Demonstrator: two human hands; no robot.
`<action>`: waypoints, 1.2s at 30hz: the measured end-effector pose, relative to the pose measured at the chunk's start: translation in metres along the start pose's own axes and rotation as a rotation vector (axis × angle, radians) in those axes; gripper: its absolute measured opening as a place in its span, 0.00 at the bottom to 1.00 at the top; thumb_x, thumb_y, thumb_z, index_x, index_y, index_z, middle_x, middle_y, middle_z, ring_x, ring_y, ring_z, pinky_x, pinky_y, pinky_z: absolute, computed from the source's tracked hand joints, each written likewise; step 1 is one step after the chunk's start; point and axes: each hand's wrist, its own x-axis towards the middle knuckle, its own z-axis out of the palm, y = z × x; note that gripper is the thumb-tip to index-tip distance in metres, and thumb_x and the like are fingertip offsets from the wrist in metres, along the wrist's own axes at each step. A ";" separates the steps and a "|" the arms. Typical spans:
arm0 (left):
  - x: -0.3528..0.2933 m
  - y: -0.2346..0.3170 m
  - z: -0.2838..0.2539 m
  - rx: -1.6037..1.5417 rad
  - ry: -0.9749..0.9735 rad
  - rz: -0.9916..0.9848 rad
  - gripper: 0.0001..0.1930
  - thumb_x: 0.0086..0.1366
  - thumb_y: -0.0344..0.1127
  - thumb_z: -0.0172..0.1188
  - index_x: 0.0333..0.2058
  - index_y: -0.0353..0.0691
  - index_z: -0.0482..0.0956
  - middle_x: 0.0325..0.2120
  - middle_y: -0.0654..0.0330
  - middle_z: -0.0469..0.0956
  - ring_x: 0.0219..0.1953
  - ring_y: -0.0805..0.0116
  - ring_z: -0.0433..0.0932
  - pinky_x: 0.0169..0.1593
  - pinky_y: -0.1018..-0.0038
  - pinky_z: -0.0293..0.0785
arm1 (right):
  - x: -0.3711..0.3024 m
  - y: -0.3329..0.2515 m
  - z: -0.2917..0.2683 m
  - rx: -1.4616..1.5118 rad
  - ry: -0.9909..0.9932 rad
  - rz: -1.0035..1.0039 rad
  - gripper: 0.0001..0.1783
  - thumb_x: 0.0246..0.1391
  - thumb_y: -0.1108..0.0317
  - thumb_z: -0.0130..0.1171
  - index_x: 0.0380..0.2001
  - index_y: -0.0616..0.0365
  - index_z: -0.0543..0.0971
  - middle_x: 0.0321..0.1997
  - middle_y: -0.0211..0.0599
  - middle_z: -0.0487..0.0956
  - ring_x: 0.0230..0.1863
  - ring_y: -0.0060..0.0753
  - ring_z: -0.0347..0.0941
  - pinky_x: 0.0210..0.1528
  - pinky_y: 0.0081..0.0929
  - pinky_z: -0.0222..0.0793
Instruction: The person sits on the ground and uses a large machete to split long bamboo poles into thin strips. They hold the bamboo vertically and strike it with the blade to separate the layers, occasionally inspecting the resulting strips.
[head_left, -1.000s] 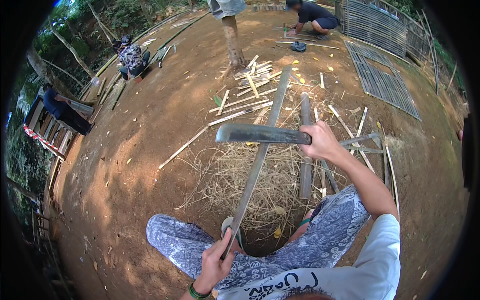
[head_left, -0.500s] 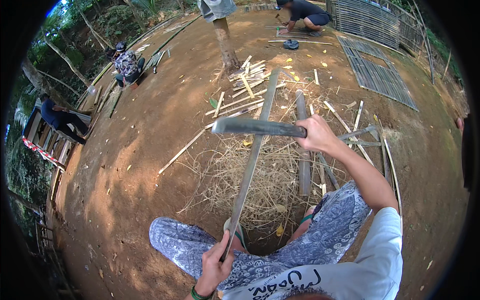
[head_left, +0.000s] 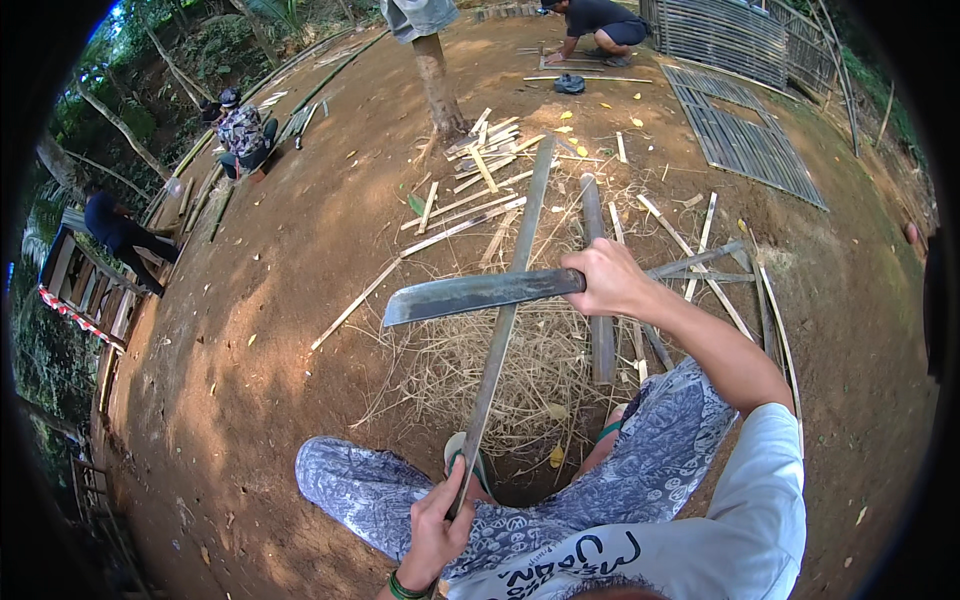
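My right hand (head_left: 610, 278) is closed round the handle of a machete (head_left: 470, 296), its wide dark blade pointing left. The blade lies across a long bamboo strip (head_left: 488, 385) in the picture; whether the two touch, I cannot tell. My left hand (head_left: 437, 525) grips the near end of that strip, close to my lap. The strip slants away from me over a heap of thin bamboo shavings (head_left: 520, 370), its far end by a pile of split bamboo pieces (head_left: 490, 160). Right of the heap lies a thick dark bamboo length (head_left: 601, 340).
More strips (head_left: 700, 268) lie crossed on the right. A tree trunk (head_left: 437, 85) rises beyond the pile. Bamboo panels (head_left: 745, 140) lie at the far right. One person (head_left: 600, 25) crouches at the back, another (head_left: 242, 133) sits far left, and a third (head_left: 118, 232) is by a bench.
The machete has come nearer and its blade tip has swung down and left, with more of its flat side showing. My left hand keeps its grip on the strip.
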 end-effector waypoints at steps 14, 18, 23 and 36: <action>-0.067 -0.018 -0.016 0.254 -0.073 0.196 0.40 0.70 0.37 0.61 0.74 0.51 0.49 0.33 0.59 0.80 0.28 0.67 0.78 0.33 0.75 0.77 | 0.014 0.120 -0.042 0.097 0.350 0.547 0.13 0.49 0.64 0.57 0.22 0.65 0.79 0.15 0.41 0.75 0.17 0.37 0.70 0.28 0.41 0.68; -0.050 -0.021 -0.004 0.012 0.038 -0.065 0.32 0.54 0.18 0.59 0.61 0.32 0.72 0.26 0.47 0.79 0.24 0.61 0.78 0.32 0.71 0.74 | -0.003 0.115 -0.012 0.233 0.433 0.485 0.15 0.48 0.62 0.60 0.19 0.66 0.77 0.13 0.38 0.71 0.17 0.33 0.66 0.25 0.40 0.62; 0.000 -0.002 0.004 0.014 0.057 -0.139 0.28 0.62 0.23 0.59 0.62 0.28 0.68 0.23 0.56 0.76 0.25 0.79 0.73 0.30 0.78 0.70 | -0.001 0.022 -0.007 0.276 0.071 0.236 0.14 0.50 0.62 0.62 0.19 0.61 0.79 0.09 0.29 0.67 0.13 0.29 0.63 0.21 0.36 0.60; 0.110 0.014 0.035 -0.213 0.154 -0.081 0.14 0.73 0.32 0.53 0.52 0.29 0.74 0.29 0.67 0.74 0.32 0.83 0.68 0.34 0.81 0.66 | -0.027 -0.054 0.021 0.122 0.002 -0.310 0.08 0.32 0.68 0.63 0.20 0.57 0.77 0.17 0.42 0.78 0.20 0.49 0.78 0.25 0.46 0.72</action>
